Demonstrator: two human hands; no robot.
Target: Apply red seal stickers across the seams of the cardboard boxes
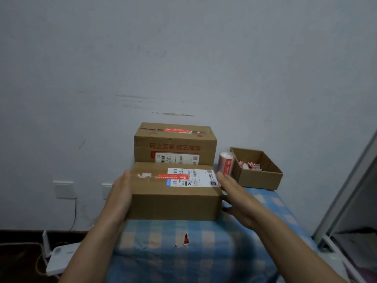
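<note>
A flat cardboard box [173, 203] lies near me on the blue checked cloth, with a red seal sticker [173, 177] across its top seam beside a white shipping label. My left hand [120, 198] presses flat against its left end and my right hand [234, 198] against its right end, so both hands grip the box. Behind it stands a taller cardboard box [175, 147] with red print and its own red sticker [177, 130] on the top seam. A roll of red stickers [226, 163] stands upright to the right of the boxes.
An open small cardboard box [271, 178] holding crumpled sticker scraps sits at the back right. The checked cloth [204, 252] has a torn hole near its front. The wall is close behind; a white device [59, 258] lies on the floor at left, a cabinet edge [346, 180] at right.
</note>
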